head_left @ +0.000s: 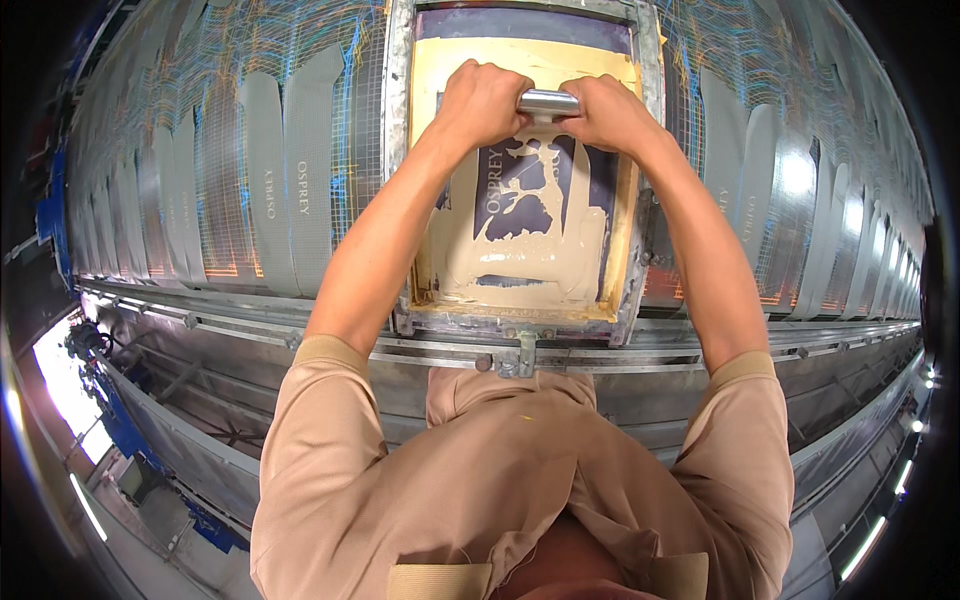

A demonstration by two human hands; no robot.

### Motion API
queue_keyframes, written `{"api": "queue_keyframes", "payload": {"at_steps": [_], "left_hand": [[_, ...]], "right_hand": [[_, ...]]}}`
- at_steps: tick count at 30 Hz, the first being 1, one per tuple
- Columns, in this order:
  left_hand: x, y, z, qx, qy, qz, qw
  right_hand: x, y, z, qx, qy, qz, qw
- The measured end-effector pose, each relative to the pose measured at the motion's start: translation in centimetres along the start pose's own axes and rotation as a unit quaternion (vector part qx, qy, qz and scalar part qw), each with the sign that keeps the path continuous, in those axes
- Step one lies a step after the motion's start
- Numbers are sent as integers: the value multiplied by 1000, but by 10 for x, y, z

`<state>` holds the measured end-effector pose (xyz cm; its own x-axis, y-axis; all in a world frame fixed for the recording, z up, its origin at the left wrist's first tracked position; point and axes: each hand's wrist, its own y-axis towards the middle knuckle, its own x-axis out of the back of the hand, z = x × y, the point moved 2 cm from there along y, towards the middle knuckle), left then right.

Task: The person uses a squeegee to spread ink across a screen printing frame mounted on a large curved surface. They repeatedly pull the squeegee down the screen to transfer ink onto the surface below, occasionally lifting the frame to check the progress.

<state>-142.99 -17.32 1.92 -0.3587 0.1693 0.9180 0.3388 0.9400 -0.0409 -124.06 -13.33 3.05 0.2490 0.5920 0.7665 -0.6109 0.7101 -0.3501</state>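
A squeegee with a silver metal handle (549, 102) spans the far part of a screen-printing frame (397, 150). My left hand (486, 103) is wrapped round the handle's left end, and my right hand (606, 115) grips its right end. Below the handle, beige-grey ink (520, 262) lies in uneven smears over the dark purple mesh (505, 215). Yellowish tape or coating (622, 260) borders the mesh inside the frame. The squeegee's blade is mostly hidden by my hands.
A long printing table stretches to both sides, bearing grey printed cut pieces (312, 170) on a gridded, multicoloured surface. Along its near edge runs a metal rail (230, 318); a metal clamp (524, 354) at the frame's near side meets it. Fluorescent lights (863, 548) show at lower right.
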Motion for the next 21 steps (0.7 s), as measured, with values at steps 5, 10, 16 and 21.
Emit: {"api": "queue_keyframes", "payload": {"at_steps": [5, 10, 16, 21], "left_hand": [[-3, -17, -10, -6, -19, -30, 999], [-19, -118, -54, -16, -21, -41, 999], [-18, -190, -93, 1, -10, -25, 1000], [-9, -189, -99, 3, 11, -36, 999]], "right_hand": [[-16, -15, -2, 33, 23, -36, 999], [-73, -100, 29, 101, -24, -47, 993], [-71, -174, 68, 38, 98, -38, 994], [-49, -163, -45, -216, -12, -404, 889]]}}
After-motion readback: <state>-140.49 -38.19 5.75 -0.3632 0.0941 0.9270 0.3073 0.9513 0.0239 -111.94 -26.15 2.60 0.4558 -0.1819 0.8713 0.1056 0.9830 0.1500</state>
